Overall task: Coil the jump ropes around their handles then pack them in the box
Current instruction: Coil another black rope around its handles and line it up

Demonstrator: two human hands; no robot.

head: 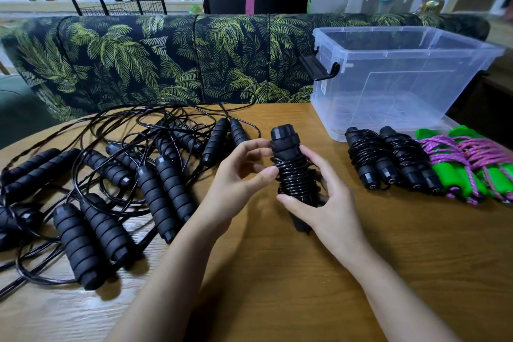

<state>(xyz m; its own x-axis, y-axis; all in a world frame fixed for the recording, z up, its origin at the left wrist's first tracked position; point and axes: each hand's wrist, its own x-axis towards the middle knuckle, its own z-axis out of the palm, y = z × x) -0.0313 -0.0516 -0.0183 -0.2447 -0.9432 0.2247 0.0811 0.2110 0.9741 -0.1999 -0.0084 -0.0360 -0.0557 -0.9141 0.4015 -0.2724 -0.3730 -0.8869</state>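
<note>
Box (383, 86): nothing packed yet. Just in front of box: four coiled ropes (366, 153), two black, two green. Well left of box: loose ropes (161, 194), tangled, awaiting coiling. Front-left of box, lifted: bundle (295, 175), winding judged nearly finished. Right hand (324, 203) wrapped round its lower end; left hand (238, 175) pinching its upper turns.

Left forearm (166, 272) and right forearm (388, 283) are bare, fingers (249, 146) slender, nails (268, 174) short.
</note>
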